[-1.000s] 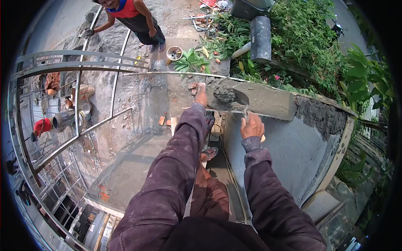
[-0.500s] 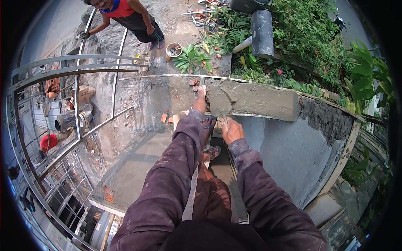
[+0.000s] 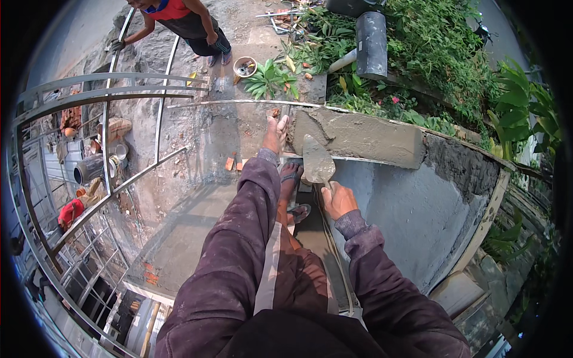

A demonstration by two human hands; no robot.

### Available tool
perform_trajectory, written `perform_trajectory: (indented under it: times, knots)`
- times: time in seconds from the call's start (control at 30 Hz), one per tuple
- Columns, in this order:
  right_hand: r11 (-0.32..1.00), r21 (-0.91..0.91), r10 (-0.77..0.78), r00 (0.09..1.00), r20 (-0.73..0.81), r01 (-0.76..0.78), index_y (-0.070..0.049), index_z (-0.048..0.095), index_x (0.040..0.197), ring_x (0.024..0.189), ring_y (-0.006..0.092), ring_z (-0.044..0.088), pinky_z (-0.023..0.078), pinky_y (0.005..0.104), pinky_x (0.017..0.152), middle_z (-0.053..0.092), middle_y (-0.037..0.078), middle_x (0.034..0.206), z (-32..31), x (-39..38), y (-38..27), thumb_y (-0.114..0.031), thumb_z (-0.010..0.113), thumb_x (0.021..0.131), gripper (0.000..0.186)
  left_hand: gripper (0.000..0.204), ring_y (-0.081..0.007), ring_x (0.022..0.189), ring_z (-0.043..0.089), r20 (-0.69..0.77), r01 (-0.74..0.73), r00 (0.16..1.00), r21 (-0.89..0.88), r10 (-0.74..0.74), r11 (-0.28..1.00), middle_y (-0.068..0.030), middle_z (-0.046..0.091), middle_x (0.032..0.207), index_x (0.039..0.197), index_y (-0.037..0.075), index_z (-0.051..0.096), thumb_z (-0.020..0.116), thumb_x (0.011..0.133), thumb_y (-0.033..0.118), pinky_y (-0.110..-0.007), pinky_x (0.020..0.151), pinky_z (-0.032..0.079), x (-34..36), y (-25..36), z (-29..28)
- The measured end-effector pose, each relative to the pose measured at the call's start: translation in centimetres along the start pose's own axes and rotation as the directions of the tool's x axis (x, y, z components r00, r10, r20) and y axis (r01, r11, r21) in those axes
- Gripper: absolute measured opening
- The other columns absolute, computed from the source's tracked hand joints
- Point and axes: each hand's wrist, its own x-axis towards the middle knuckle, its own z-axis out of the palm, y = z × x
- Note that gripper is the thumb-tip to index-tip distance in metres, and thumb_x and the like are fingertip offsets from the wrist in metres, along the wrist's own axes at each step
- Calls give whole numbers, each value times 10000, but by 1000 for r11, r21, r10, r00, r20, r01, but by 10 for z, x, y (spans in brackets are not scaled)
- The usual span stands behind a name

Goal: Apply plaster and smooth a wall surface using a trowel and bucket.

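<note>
My right hand grips a trowel, its grey blade lifted over the near edge of a raised ledge. Wet mortar covers that ledge, with a ridge at its left end and rougher, darker mortar to the right. My left hand is closed at the ledge's left end, by a narrow grey upright piece; what exactly it holds is unclear. Below the ledge is a rendered grey wall, with my sandalled feet to its left.
Another person stands at top left, a hand on a metal frame. Buckets and rubble lie beyond the frame. A paint pail, plants and a dark cylinder are behind the ledge. Broken bricks lie left of my feet.
The mortar lump seen on the trowel a second ago now lies spread on the ledge. My right hand has lowered toward me with the bare blade. My left hand has shifted slightly left.
</note>
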Motion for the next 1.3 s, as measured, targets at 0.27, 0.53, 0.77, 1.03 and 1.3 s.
perform_trajectory:
  times: [0.27, 0.53, 0.77, 1.03, 1.3]
  knots:
    - [998, -49, -43, 999, 7, 44, 11, 518, 784, 732, 423, 523, 418, 467, 653, 553, 244, 726, 26, 8, -23, -252, 491, 770, 265, 795, -206, 1131, 381, -122, 89, 991, 277, -57, 957, -116, 383, 1242, 1232, -31, 326, 169, 803, 620, -267, 965, 249, 0, -4, -28]
    - [998, 3, -57, 998, -32, 57, 22, 521, 786, 757, 420, 529, 424, 473, 668, 555, 247, 774, -8, 25, -28, -263, 469, 776, 290, 725, -217, 1169, 345, -125, 134, 991, 873, -51, 469, -115, 389, 1250, 1254, 18, 311, 96, 833, 568, -280, 960, 242, -34, 21, 19]
    - [996, -33, -86, 996, -2, 86, 20, 504, 810, 755, 399, 532, 424, 465, 661, 552, 229, 777, 24, 5, -10, -270, 468, 784, 294, 564, -111, 873, 470, -112, -36, 987, 542, 114, 840, -77, 505, 1101, 1260, -23, 233, 469, 770, 127, -229, 761, 402, -25, 11, -27]
    - [983, 7, -185, 978, -96, 186, 8, 502, 822, 745, 383, 534, 428, 451, 656, 550, 211, 792, 19, 5, -17, -255, 472, 785, 267, 361, -131, 815, 530, -187, 73, 954, 902, 233, 425, -114, 533, 1023, 1054, -1, 506, 556, 701, 48, -260, 673, 440, -11, 8, -39]
    - [979, -143, -141, 990, 22, 143, -12, 517, 838, 761, 370, 546, 438, 439, 676, 564, 193, 810, -4, 41, -28, -237, 500, 765, 237, 627, -211, 1056, 450, -147, -6, 977, 707, 154, 707, -144, 461, 1163, 1195, -26, 374, 258, 851, 486, -299, 889, 345, 22, -2, -48]
